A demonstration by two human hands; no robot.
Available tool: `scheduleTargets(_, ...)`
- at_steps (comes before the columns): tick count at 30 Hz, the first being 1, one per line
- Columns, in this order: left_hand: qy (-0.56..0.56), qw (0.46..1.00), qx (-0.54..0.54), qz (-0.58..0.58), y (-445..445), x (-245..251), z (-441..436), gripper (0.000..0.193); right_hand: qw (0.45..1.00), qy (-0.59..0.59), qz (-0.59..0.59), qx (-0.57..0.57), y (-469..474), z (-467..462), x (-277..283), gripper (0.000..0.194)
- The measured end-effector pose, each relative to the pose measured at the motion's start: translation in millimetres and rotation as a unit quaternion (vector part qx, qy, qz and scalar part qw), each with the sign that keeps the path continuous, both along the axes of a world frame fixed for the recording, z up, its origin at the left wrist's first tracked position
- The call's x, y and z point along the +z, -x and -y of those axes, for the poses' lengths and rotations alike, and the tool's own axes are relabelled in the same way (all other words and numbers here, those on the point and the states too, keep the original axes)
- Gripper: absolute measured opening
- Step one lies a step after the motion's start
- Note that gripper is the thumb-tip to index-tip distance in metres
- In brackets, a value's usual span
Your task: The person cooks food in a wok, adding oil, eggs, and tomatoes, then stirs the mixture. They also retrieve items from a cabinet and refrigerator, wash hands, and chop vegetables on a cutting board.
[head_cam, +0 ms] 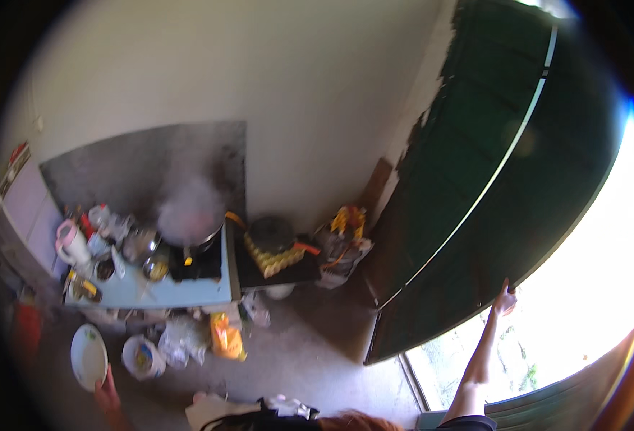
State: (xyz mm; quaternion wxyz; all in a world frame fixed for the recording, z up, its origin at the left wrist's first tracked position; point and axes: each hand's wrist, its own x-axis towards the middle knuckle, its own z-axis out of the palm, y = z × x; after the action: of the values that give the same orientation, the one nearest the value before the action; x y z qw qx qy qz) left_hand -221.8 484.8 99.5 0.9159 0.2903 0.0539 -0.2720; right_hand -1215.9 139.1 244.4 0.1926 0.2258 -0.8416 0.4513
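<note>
My left hand [108, 396] grips the rim of a white oval dish [89, 357] with a small green pattern inside. The dish is tilted, and its inside looks bare. On the other side, my right arm is stretched out, and my right hand [504, 303] holds the free edge of a dark green door [489, 178]. A pale strip runs along the door. Steam rises thickly from a wok [209, 237] on a black cooktop [195, 263] and hides what is inside.
A blue-topped table [182, 293] carries a pink-and-white jug [73, 243], metal bowls and bottles. Beside it, a black lidded pan [270, 234] sits on egg trays [274, 262]. A white bucket [143, 357], plastic bags [183, 340] and an orange bag [226, 338] stand on the floor. Bright light fills the doorway.
</note>
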Motion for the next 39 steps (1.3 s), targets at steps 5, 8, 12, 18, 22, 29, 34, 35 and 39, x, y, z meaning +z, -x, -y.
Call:
scheduleTargets(5, -0.068, 0.995, -0.037, 0.062, 7, -7, 4, 0.055, 0.990, -0.035, -0.079, 0.115, -78, 26, 9, 0.061)
scheduleTargets(8, -0.073, 0.995, -0.052, 0.043, 4, -9, -3, 0.055, 0.988, -0.047, -0.118, 0.089, -125, 78, 1, 0.061)
scheduleTargets(12, -0.107, 0.991, -0.055, 0.066, 0, -5, -10, 0.054, 0.988, -0.045, -0.121, 0.083, -221, 126, 25, 0.050)
scheduleTargets(18, -0.134, 0.986, -0.043, 0.091, -43, -12, -5, 0.055, 0.987, -0.056, -0.148, 0.039, -281, 193, 38, 0.050)
scheduleTargets(22, -0.144, 0.984, -0.060, 0.084, -110, -27, -8, 0.055, 0.988, -0.106, -0.115, 0.002, -324, 212, 23, 0.045)
scheduleTargets(29, -0.128, 0.987, -0.049, 0.079, -232, -27, 20, 0.057, 0.934, -0.050, -0.137, 0.326, -567, 181, -74, 0.019)
scheduleTargets(34, -0.130, 0.984, -0.104, 0.059, -305, -27, 59, 0.057, 0.688, -0.359, -0.080, 0.625, -820, 181, -179, 0.059)
scheduleTargets(35, -0.119, 0.987, -0.099, 0.050, -314, -28, 57, 0.057, 0.654, -0.442, -0.042, 0.613, -873, 182, -179, 0.080)
scheduleTargets(39, -0.094, 0.991, -0.095, 0.026, -320, -31, 76, 0.055, 0.581, -0.586, -0.183, 0.535, -942, 208, -220, 0.078)
